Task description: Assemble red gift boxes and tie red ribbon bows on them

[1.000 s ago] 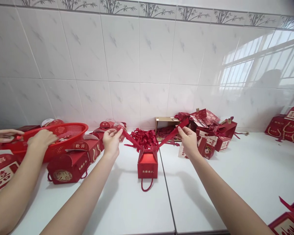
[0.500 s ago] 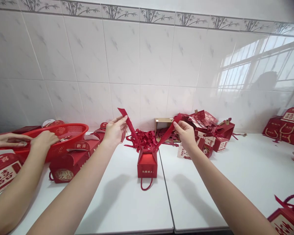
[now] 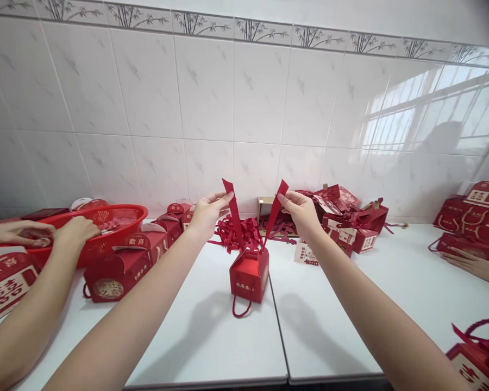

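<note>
White worktop (image 3: 212, 353), dark seam running away from the viewer, marbled tile wall (image 3: 207, 92) behind with a bamboo border. Window reflected at right.

Nearest, lower right: part of a carrier box (image 3: 472, 372), red cord on top, pale panel with a red character cut off by the frame.

Centre: small red box (image 3: 246, 279) on the worktop, turned slightly, cord handle (image 3: 241, 315) hanging at its front. Gold characters on the front, too small to read surely.

Red ribbon rises from the box top in two tails, a narrow upright V. Left hand (image 3: 206, 217) pinches the left tail (image 3: 235, 214) near its tip between thumb and fingers; right hand (image 3: 303, 214) pinches the right tail (image 3: 274, 212) likewise. Box lies below and between the fingertips, about evenly placed, neither hand clearly nearer.

Left side: box marked 囍 (image 3: 8, 288); another (image 3: 110, 279) with a round pale emblem, 歡喜 above. Past them, a co-worker's hands (image 3: 76, 232) at a red basket (image 3: 120, 210).

Right side: another person's hand (image 3: 468, 266) on a flat red box (image 3: 466, 247).

Beyond: ribbon pile (image 3: 248, 233), open carton (image 3: 264, 205), heaped red packaging (image 3: 342, 203). No brand legible.
</note>
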Available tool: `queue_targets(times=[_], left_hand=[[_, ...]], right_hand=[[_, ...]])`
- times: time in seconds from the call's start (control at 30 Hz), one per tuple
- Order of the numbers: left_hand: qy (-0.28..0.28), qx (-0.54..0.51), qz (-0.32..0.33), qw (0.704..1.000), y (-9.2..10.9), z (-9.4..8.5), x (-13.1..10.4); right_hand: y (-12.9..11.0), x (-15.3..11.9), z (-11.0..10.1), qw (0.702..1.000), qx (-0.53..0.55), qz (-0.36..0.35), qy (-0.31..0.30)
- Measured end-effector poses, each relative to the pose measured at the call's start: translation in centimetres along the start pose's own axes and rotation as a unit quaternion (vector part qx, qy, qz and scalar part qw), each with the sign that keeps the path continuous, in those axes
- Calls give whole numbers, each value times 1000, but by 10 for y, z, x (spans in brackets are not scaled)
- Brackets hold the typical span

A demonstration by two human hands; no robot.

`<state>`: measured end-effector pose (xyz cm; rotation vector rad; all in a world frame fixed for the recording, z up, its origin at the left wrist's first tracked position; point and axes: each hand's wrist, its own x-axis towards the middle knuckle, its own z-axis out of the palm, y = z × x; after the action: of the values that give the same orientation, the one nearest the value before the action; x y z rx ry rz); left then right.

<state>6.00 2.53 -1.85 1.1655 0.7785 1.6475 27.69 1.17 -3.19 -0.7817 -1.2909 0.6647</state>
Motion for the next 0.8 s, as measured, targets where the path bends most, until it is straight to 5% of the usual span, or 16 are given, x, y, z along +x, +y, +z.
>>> queue_targets(times=[0.5, 0.8], left_hand=[[-34, 13, 39, 999, 31, 1, -20], [-28, 28, 2, 999, 19, -2, -30]], right_hand=[[-28, -15, -8, 1000, -26, -1, 5], [-25, -26, -6, 998, -52, 18, -7]])
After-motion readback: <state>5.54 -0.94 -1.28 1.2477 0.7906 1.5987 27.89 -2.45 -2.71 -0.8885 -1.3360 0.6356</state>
